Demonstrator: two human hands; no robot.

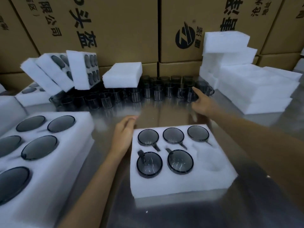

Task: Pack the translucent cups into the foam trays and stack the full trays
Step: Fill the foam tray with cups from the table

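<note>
A white foam tray point(179, 185) lies in front of me on the metal table, with several smoky translucent cups point(149, 164) in its pockets; the front right pocket point(212, 159) is empty. My left hand point(125, 134) hovers beside the tray's left edge, fingers straight, holding nothing. My right hand point(203, 102) stretches toward the loose cups point(171, 89) standing in rows at the back of the table, its fingers extended just short of the nearest ones.
A full foam tray point(65, 145) sits at the left. Filled trays point(77, 69) lean at the back left, and a foam block point(122, 74) rests on top of cups. Stacked foam sheets point(253, 89) stand at the right. Cardboard boxes point(131, 27) wall the back.
</note>
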